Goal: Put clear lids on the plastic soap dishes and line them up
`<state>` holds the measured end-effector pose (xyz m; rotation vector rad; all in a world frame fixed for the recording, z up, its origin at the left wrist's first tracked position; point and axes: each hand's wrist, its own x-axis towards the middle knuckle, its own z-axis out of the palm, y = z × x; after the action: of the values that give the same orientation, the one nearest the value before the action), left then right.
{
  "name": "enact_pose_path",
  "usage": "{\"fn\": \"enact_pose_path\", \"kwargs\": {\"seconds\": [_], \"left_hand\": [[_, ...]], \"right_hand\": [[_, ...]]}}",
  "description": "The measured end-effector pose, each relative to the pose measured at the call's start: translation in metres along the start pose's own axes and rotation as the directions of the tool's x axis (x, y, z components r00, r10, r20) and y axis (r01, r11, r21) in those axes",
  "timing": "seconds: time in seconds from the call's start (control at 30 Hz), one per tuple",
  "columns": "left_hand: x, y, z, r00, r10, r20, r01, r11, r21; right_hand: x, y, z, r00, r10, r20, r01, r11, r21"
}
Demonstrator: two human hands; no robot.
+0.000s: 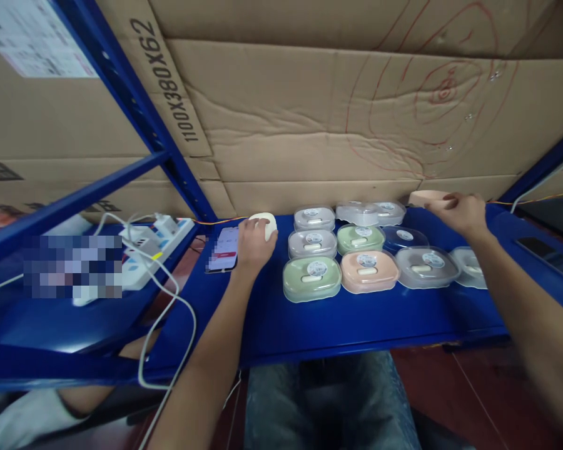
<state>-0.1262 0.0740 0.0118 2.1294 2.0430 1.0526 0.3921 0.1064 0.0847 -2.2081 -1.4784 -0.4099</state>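
My left hand (257,242) is closed around a cream rounded piece (263,220) at the back of the blue shelf, next to a phone (223,250) with its screen lit. My fingers hide part of the piece, so its exact kind is unclear. At the back right, my right hand (464,214) grips a peach oval tray (431,198) by its right side. Between the hands stand several oval plastic boxes with clear lids, like soap boxes: a green box (312,278), a peach box (370,271), a grey box (426,267) and a dark blue box (406,237) among them.
A blue metal shelf (356,322) carries everything, with a cardboard wall (281,119) behind. Blue uprights (187,181) frame it. Left are a power strip (173,240), white cables (187,306) and another person's arm (84,397). A dark phone (547,256) lies right.
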Motion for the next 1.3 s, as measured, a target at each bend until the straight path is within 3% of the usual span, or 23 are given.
{"fn": "enact_pose_path", "kwargs": {"seconds": [0.17, 0.37, 0.53, 0.6, 0.7, 0.77, 0.83, 0.93, 1.03, 1.17, 1.3], "left_hand": [[-0.006, 0.002, 0.006, 0.985, 0.0, 0.173, -0.027, 0.988, 0.154], [-0.01, 0.013, 0.005, 0.988, -0.065, 0.142, 0.03, 0.972, 0.234], [-0.011, 0.017, 0.004, 0.983, -0.097, 0.154, 0.055, 0.965, 0.257], [-0.008, 0.015, 0.0, 0.992, -0.1, 0.082, 0.081, 0.974, 0.209], [-0.004, 0.011, -0.012, 0.988, -0.1, -0.116, 0.11, 0.991, 0.079], [-0.003, 0.013, -0.021, 0.964, -0.072, -0.256, 0.06, 0.997, -0.056], [-0.004, 0.02, -0.03, 0.933, -0.029, -0.358, -0.05, 0.977, -0.209], [-0.009, 0.038, -0.034, 0.929, 0.012, -0.37, -0.213, 0.834, -0.509], [-0.013, 0.055, -0.03, 0.961, 0.092, -0.259, -0.269, 0.512, -0.816], [-0.02, 0.069, -0.025, 0.99, 0.091, -0.109, -0.126, 0.211, -0.969], [-0.026, 0.079, -0.03, 0.998, 0.049, 0.028, 0.026, 0.042, -0.999]], "right_hand": [[-0.003, -0.006, -0.004, 0.998, -0.048, 0.045, 0.044, 0.996, 0.083], [-0.013, -0.024, -0.016, 0.986, -0.165, 0.012, 0.162, 0.977, 0.139], [-0.03, -0.045, -0.033, 0.959, -0.268, -0.097, 0.284, 0.919, 0.274], [-0.038, -0.055, -0.04, 0.932, -0.327, -0.154, 0.361, 0.851, 0.38], [-0.049, -0.075, -0.048, 0.868, -0.431, -0.247, 0.49, 0.665, 0.563], [-0.058, -0.093, -0.052, 0.82, -0.502, -0.274, 0.537, 0.512, 0.671], [-0.069, -0.114, -0.055, 0.786, -0.568, -0.243, 0.508, 0.37, 0.778], [-0.086, -0.145, -0.057, 0.749, -0.636, -0.188, 0.39, 0.194, 0.9], [-0.102, -0.169, -0.053, 0.722, -0.681, -0.123, 0.237, 0.077, 0.968], [-0.117, -0.184, -0.043, 0.688, -0.726, -0.013, 0.036, 0.016, 0.999], [-0.123, -0.187, -0.031, 0.664, -0.747, -0.025, 0.014, -0.022, 1.0]]}}
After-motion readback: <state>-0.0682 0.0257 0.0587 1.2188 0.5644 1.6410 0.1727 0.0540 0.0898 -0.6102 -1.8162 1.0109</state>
